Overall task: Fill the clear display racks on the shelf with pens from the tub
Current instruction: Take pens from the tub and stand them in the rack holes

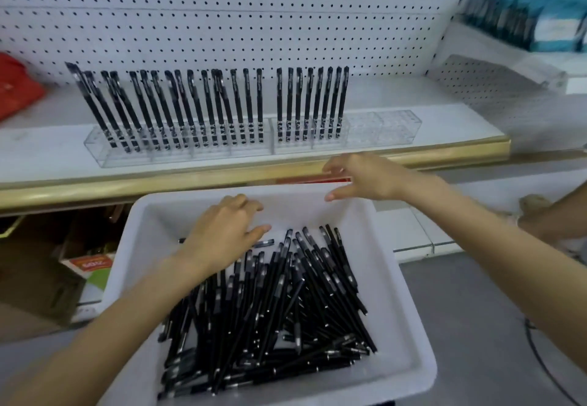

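Two bare hands work over the white tub (409, 326). The left hand (222, 237) lies palm-down with loosely spread fingers on the heap of black pens (270, 304); whether it grips one I cannot tell. The right hand (365, 177) hovers empty above the tub's far rim, fingers parted, just below the shelf's gold edge (158, 183). On the shelf two clear racks sit end to end — the left rack (178, 151) is full of upright pens, the right rack (381, 129) is bare at its right end.
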A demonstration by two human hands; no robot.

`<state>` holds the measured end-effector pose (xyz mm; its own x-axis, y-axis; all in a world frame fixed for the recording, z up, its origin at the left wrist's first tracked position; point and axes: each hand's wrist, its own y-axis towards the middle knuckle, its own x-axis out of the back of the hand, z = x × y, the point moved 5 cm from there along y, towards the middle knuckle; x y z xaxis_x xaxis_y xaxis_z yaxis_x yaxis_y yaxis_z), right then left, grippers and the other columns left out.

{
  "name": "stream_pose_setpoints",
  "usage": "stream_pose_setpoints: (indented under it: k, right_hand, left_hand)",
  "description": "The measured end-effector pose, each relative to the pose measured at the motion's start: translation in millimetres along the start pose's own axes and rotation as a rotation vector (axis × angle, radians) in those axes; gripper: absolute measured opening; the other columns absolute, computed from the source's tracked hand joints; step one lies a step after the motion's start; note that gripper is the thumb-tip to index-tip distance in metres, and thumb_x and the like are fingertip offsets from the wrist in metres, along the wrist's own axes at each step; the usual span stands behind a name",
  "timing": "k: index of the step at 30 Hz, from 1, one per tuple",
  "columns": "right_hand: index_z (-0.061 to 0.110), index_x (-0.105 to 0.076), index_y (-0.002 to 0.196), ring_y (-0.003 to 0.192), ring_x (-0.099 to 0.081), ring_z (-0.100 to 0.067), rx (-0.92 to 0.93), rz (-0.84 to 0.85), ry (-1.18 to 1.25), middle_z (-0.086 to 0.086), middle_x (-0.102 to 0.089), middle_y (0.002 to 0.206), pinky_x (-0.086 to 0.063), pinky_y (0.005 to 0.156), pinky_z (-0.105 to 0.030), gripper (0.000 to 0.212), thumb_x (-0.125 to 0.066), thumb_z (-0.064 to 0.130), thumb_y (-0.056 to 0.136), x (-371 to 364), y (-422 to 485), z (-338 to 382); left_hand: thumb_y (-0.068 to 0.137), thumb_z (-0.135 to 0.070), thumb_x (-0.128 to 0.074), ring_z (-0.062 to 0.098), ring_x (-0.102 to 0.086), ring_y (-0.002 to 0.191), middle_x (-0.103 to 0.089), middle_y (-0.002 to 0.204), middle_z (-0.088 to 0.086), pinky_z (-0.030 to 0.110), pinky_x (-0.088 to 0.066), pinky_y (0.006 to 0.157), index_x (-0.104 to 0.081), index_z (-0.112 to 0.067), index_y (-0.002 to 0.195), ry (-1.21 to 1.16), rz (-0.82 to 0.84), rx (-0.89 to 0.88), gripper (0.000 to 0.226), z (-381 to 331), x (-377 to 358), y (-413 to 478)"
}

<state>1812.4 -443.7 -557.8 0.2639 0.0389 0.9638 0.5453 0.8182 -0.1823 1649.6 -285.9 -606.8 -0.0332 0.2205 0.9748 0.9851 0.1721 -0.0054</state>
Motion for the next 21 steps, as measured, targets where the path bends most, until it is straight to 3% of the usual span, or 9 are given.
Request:
stream_pose_setpoints:
  k: [7,9,12,16,21]
  right_hand:
    - [0.017,-0.044,0.137,0.118,-0.052,-0.025,0.0,0.214,0.126,-0.006,-0.053,0.131,-0.044,0.095,-0.037,0.066,-0.065,0.051,0.084,-109.6,-23.4,31.7]
    - [0.017,-0.041,0.14,0.125,-0.047,-0.022,-0.013,0.236,0.213,-0.005,-0.048,0.139,-0.039,0.1,-0.031,0.068,-0.065,0.048,0.084,-130.4,-29.3,38.7]
    - [0.015,-0.038,0.142,0.122,-0.051,-0.019,-0.056,0.262,0.392,-0.007,-0.049,0.139,-0.041,0.095,-0.025,0.073,-0.068,0.045,0.083,-158.1,-33.8,50.1]
    - [0.013,-0.041,0.14,0.102,-0.054,-0.011,-0.17,0.182,0.578,-0.004,-0.054,0.124,-0.041,0.084,-0.018,0.071,-0.069,0.044,0.083,-180.1,-30.5,56.0]
    - [0.011,-0.051,0.132,0.095,-0.054,-0.013,-0.285,0.092,0.704,0.001,-0.054,0.105,-0.043,0.083,-0.022,0.061,-0.07,0.04,0.083,-195.0,-20.0,56.3]
  left_hand:
    - [0.095,-0.05,-0.044,0.018,-0.046,0.12,-0.044,0.132,0.0,0.036,-0.045,0.096,-0.044,-0.019,0.137,-0.147,0.138,0.191,0.053,29.5,-69.8,-55.2]
    - [0.094,-0.051,-0.046,0.019,-0.046,0.121,-0.044,0.131,0.001,0.036,-0.044,0.098,-0.044,-0.019,0.137,-0.221,0.18,0.25,0.054,32.6,-86.9,-64.5]
    - [0.091,-0.051,-0.052,0.019,-0.048,0.119,-0.048,0.124,0.001,0.037,-0.044,0.099,-0.052,-0.019,0.131,-0.379,0.189,0.348,0.051,36.9,-107.1,-73.6]
    - [0.088,-0.048,-0.06,0.017,-0.053,0.112,-0.051,0.121,0.002,0.034,-0.044,0.099,-0.059,-0.019,0.123,-0.535,0.164,0.426,0.046,37.3,-115.0,-75.3]
    - [0.079,-0.056,-0.065,0.017,-0.056,0.107,-0.054,0.115,0.0,0.039,-0.049,0.094,-0.066,-0.026,0.106,-0.518,0.227,0.459,0.04,38.1,-121.1,-66.8]
